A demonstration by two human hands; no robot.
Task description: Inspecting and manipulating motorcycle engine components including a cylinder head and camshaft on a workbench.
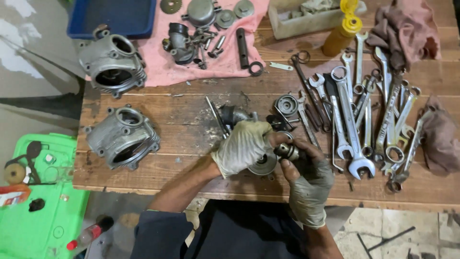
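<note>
My left hand (242, 146), in a dirty grey glove, is closed over a round metal engine part (263, 164) at the front middle of the wooden workbench (187, 127). My right hand (306, 180), also gloved, pinches a small dark cylindrical piece (286, 151) against that part. A black moulded part (231, 115) and a thin rod (215, 115) lie just behind my left hand.
Two grey engine cylinder housings (122, 135) (111, 62) sit at the left. Several spanners (352, 120) spread across the right. A pink cloth (191, 57) holds small parts at the back, beside a yellow bottle (342, 31). A green crate (40, 192) stands off the bench's left.
</note>
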